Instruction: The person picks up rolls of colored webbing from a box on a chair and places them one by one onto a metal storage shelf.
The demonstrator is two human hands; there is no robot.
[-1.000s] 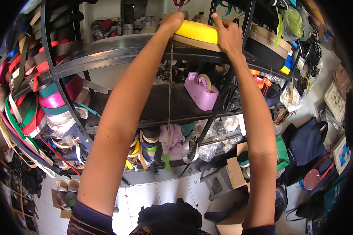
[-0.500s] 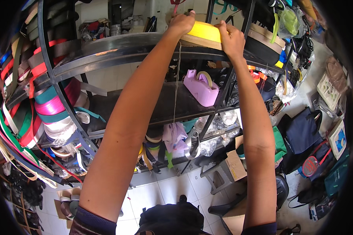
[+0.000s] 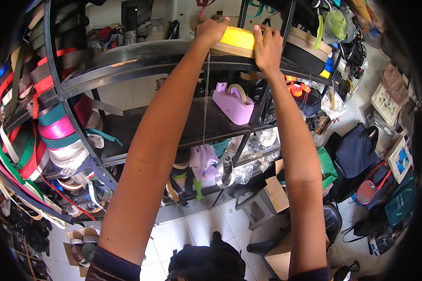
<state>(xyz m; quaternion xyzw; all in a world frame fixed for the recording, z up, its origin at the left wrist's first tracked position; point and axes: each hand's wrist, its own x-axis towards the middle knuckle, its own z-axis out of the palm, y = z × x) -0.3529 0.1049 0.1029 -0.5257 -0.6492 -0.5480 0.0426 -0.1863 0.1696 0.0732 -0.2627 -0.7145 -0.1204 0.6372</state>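
At the left, rolls of webbing lie stacked flat on a black rack (image 3: 53,51); a pink roll (image 3: 56,132) sits between teal layers, with loose straps (image 3: 28,206) trailing over the side, presumably so each colour can be spotted and drawn off. Near left, on the tiled floor (image 3: 173,234), stands a cardboard box (image 3: 71,255), open-topped, rolls inside; the walls likely stop them wandering.

Centre, far side: bare upper shelf (image 3: 136,51) runs toward the left hand (image 3: 211,32), which is bent over the left end of a yellow roll (image 3: 239,38). Thumb extended at the roll's top; remaining fingers mostly hidden, so cannot tell whether they pinch. Thin string (image 3: 206,103) hangs below, past the lower shelf. Lilac tape dispenser (image 3: 234,105) rests on that lower shelf, within easy reach; its broad base probably keeps it steady.

Yellow roll position: on the upper shelf, by the front edge, between both hands. Steadied from two ends, probably since a wide coil could tip or slacken if handled from one side. Appearance: bright, smooth curved side, evenly wound, no loose end seen. Tan woven band (image 3: 234,49) directly under it; separate roll or not, cannot tell.

Right hand (image 3: 268,49) lies along the right end, fingers partly extended and a little parted; firmness of contact unclear. Farther right, a black roll (image 3: 305,60) lies flat under tan coils, likely to save space. Beyond, lower right: navy bag (image 3: 356,147).
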